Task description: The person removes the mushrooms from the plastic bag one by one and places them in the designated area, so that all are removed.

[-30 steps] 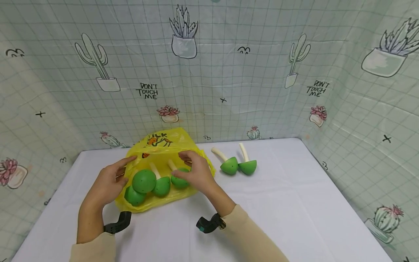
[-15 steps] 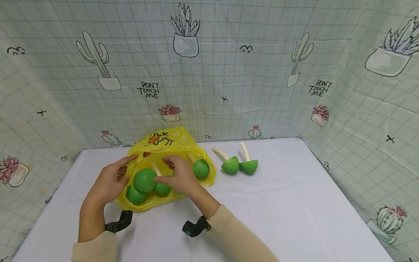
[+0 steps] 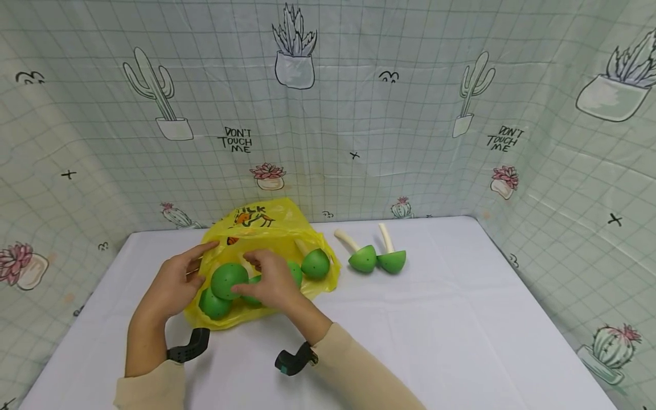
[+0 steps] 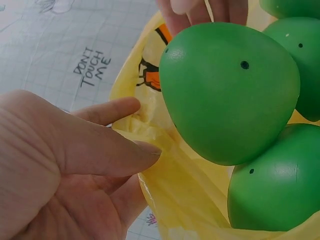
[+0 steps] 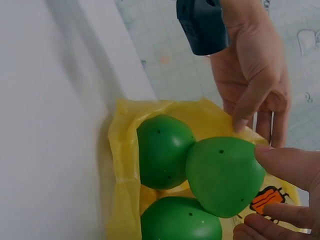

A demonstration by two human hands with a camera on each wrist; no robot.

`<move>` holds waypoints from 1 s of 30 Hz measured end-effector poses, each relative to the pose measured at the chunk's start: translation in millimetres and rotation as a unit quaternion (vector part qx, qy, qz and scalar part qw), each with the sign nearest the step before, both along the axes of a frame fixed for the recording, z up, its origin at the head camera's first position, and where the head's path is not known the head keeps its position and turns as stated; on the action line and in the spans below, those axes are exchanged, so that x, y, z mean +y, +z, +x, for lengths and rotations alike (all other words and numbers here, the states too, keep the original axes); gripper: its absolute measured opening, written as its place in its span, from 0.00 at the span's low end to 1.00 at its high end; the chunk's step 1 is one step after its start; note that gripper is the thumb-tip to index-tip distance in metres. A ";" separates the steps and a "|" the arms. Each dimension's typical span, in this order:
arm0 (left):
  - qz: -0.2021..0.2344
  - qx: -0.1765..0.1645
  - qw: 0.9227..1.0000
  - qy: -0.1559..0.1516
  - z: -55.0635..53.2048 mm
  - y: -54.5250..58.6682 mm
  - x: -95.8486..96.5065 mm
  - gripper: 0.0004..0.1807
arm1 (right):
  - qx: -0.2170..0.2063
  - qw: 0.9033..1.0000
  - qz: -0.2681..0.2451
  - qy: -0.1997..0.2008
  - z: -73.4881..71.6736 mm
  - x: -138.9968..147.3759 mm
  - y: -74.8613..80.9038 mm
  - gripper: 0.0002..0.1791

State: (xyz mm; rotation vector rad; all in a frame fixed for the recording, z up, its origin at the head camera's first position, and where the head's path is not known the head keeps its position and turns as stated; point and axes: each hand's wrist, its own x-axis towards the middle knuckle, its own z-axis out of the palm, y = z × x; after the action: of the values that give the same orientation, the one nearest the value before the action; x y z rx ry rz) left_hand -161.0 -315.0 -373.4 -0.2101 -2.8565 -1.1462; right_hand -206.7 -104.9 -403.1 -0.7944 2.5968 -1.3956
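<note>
A yellow plastic bag [image 3: 277, 216] lies with its mouth facing me, several green mushroom-shaped toys with black dots inside it. My left hand [image 3: 171, 282] pinches the left edge of the mouth between thumb and fingers. Inside the bag, my right hand [image 3: 274, 279] reaches to the topmost green mushroom [image 5: 225, 175]. Its thumb is right at that cap, and its other fingers bend on the far side with a gap. Below sits another green mushroom [image 4: 275, 180]. A further green mushroom [image 3: 315, 263] lies at the bag's right side, its pale stem pointing back.
Two more green mushrooms, one on the left [image 3: 363, 259] and one on the right [image 3: 392, 262], lie on the white table [image 3: 461, 319] just right of the bag. Behind the table hangs a grid-patterned cloth [image 3: 328, 114] with cactus drawings. Each wrist wears a black camera mount.
My right hand has moved left across the bag's mouth to the topmost mushroom, uncovering the mushroom at the right side. The left hand stays on the bag's edge.
</note>
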 end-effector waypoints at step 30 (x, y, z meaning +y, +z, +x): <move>0.008 0.000 1.000 0.001 -1.4 -1.2 0.3 0.38 | -0.031 0.999 0.004 -0.009 2.1 -17.1 -7.9 0.35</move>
State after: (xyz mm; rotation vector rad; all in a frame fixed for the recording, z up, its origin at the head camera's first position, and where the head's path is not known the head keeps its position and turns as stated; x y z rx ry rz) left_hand -162.4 -314.7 -374.6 -0.2063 -2.8460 -1.1687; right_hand -204.7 -122.1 -411.0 -0.7163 2.5677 -1.3908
